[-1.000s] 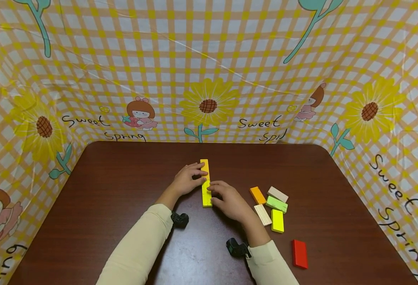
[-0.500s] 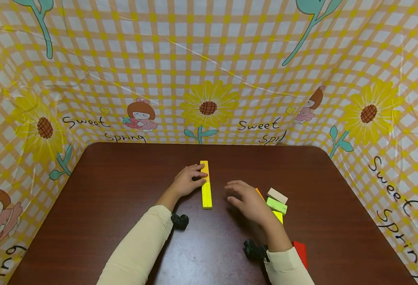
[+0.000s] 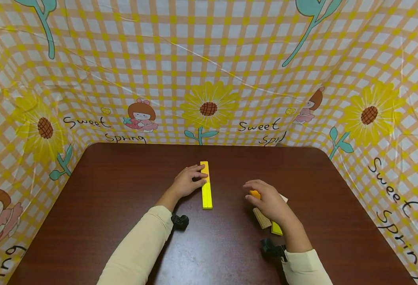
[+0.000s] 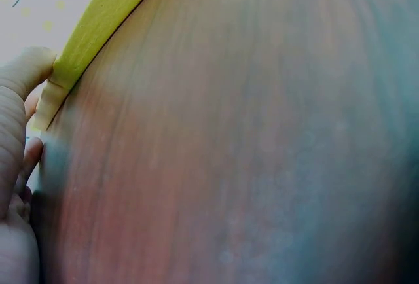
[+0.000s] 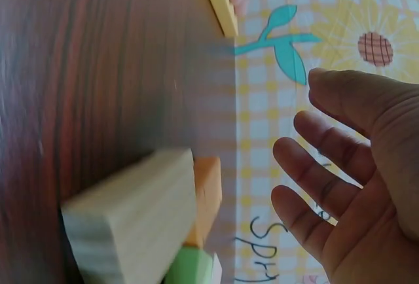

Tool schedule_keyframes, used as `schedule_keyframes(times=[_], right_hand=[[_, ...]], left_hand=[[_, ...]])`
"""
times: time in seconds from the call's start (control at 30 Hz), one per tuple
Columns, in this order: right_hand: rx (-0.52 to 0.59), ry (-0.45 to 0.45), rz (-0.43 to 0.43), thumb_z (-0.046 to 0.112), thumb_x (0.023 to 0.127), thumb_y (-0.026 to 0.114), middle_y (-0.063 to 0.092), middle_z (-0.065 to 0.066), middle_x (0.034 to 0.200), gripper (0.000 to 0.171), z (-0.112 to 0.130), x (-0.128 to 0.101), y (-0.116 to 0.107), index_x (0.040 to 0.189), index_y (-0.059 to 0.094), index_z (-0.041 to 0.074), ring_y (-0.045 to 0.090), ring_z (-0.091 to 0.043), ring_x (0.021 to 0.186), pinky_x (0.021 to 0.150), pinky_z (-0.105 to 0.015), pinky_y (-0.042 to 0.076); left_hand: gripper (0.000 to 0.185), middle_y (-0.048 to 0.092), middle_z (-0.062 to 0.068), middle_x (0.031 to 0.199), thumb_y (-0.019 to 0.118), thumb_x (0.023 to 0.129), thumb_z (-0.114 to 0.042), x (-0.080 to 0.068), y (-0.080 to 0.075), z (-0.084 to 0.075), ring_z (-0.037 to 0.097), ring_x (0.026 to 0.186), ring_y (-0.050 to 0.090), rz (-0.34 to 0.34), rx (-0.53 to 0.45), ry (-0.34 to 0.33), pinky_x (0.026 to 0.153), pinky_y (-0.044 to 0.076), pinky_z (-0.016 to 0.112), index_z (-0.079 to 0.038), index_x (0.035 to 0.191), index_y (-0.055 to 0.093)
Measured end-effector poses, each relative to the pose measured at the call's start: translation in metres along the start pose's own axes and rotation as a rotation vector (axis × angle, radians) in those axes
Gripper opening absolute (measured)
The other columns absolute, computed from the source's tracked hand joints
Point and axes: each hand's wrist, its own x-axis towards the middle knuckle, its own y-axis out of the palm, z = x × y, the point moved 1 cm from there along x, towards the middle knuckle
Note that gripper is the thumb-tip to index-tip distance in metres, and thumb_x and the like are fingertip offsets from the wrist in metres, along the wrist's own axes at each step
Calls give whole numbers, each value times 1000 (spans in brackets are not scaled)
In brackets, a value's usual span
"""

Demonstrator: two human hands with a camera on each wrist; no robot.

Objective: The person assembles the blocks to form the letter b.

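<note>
A narrow row of yellow blocks (image 3: 207,196) with an orange-yellow block (image 3: 204,169) at its far end lies mid-table. My left hand (image 3: 186,182) rests against its left side, fingers extended and thumb close to the seam; the left wrist view shows the thumb and fingertips at the yellow side (image 4: 98,29). Over the loose blocks hovers my right hand (image 3: 268,201), fingers relaxed and apart, holding nothing. Below it are an orange block (image 3: 255,194), a plain wooden block (image 3: 262,218) and a yellow block (image 3: 277,228). A green block (image 5: 186,267) shows in the right wrist view.
The dark brown table (image 3: 123,166) is enclosed by a checked, flower-printed cloth (image 3: 209,59) at the back and sides. A pale block (image 3: 284,198) peeks out behind the right hand. Black wrist cameras (image 3: 180,221) sit under both wrists.
My right hand has left the yellow row and moved right, over the loose blocks. The red block is now hidden behind the right arm. The left hand has stayed at the row.
</note>
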Motion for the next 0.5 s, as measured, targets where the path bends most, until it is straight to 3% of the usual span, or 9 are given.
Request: schedule_keyframes(times=[0.23,0.5], right_hand=[[-79,-14,27,6,93,68,63,-13,122,26,-14,1,-11,119,68,0,61,-35,110,90,-54,51],[-83,22,46,5,91,70,66,-12,112,22,-32,0,-13,113,71,1,64,-33,100,83,-50,54]], left_hand=[[28,44,-5,153,66,97,-28,-1,-1,0,16,146,29,1,-2,-8,121,11,41,-18,122,73],[28,43,-5,153,66,97,-28,-1,-2,-2,16,146,29,5,-11,-11,121,11,41,-18,123,73]])
